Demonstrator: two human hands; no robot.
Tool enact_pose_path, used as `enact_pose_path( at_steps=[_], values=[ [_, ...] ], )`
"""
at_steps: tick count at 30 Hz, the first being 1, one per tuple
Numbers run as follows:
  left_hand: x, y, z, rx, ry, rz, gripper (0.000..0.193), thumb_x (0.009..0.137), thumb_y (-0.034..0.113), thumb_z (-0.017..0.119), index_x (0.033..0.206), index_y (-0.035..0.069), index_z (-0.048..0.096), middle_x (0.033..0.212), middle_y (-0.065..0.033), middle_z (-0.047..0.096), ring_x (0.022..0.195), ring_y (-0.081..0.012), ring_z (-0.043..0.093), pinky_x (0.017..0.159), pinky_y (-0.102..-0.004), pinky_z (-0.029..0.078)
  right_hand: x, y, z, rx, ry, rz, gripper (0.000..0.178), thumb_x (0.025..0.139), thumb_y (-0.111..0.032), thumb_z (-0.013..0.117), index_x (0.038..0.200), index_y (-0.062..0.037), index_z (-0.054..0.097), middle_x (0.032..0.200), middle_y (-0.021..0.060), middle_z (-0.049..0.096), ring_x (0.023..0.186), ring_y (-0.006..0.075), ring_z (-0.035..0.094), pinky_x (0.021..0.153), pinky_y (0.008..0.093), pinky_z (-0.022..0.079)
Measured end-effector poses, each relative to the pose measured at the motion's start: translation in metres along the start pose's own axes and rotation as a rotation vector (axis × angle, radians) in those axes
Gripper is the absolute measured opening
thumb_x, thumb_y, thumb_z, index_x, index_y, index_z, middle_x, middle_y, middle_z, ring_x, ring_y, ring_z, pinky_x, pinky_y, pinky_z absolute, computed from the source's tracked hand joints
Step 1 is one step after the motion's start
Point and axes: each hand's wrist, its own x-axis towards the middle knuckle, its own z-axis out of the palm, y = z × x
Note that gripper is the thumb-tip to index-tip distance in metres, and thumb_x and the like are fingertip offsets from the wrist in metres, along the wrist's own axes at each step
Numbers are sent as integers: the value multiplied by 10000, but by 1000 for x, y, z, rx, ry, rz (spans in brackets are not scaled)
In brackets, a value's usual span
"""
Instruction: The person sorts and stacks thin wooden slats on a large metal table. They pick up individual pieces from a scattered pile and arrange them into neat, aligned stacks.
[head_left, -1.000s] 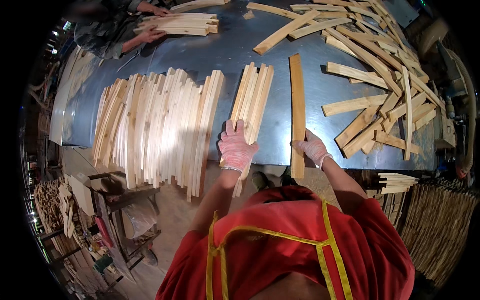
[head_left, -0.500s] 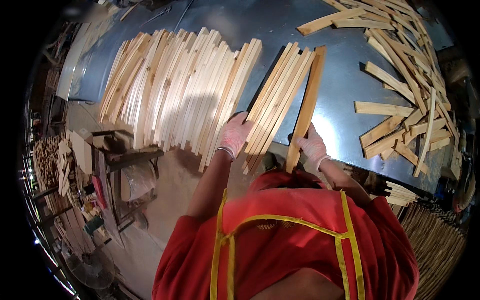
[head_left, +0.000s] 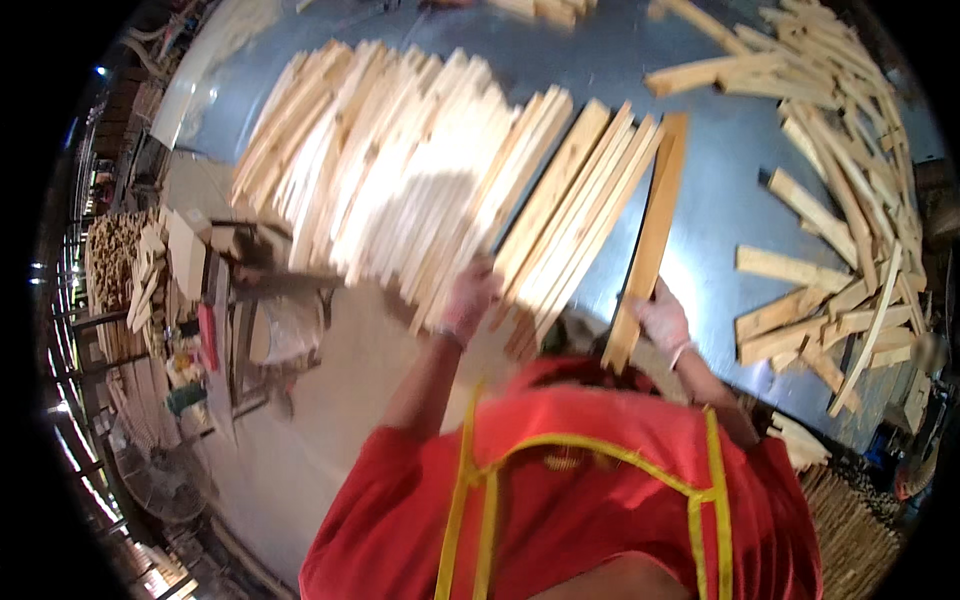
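My right hand, in a pale glove, is closed around the near end of a single darker wooden slat. Its broad side faces up, and it lies just right of a small group of pale slats. At that group's near left corner is my left hand, gloved too; motion blurs its fingers, so its grip is unclear. Left of it stretches a long row of pale slats, set side by side on the metal tabletop. A narrow dark gap separates the row from the small group.
Loose slats lie in a jumbled heap along the table's right side. More slats show at the far edge. To the left are a wooden stand, stacked wood and a fan. Bundled sticks stand at lower right.
The whole view has shifted, bringing more slats in at the far edge. The gap between the small group and the long row looks narrower. My right hand still holds the darker slat.
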Motion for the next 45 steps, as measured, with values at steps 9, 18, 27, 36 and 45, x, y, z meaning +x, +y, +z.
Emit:
enact_pose_path(
  at_steps=[9,18,27,36,45],
  values=[
    [-53,100,27,-225,-291,259,303,970,85,653,1267,35,692,941,26,662,753,-36,562,621,-208,458,-11,1,-28,363,17,-138,699,901,-45,717,1556,-3,478,1320,72,671,1140,181,628,1012,299,499],
    [-20,38,91,-1046,-891,-224,264,1053,167,620,1289,63,673,1226,-63,708,1108,-205,662,950,-341,559,-38,10,-32,386,135,-179,672,902,-68,711,1542,-32,509,1195,34,693,948,138,634,821,268,529],
    [-11,-26,165,269,-920,-72,638,1028,431,654,1479,-10,552,1299,-92,680,1140,-174,637,990,-282,494,-52,9,-27,31,126,-49,729,924,-299,721,1561,-60,463,1199,195,735,989,295,713,880,373,556],
    [-52,71,208,869,-653,195,819,958,603,623,1512,18,476,1390,-288,626,1309,-427,596,1070,-458,487,-27,55,-35,-301,169,-99,848,909,-381,711,1618,-71,364,1308,315,672,1237,456,642,1049,454,516],
    [-40,61,229,817,-417,185,516,980,373,561,1406,84,524,1176,-319,692,1133,-517,643,973,-567,518,-32,6,-62,-247,-6,-72,802,923,-409,702,1583,-84,383,1074,256,748,1043,436,722,927,460,560]
  ],
)
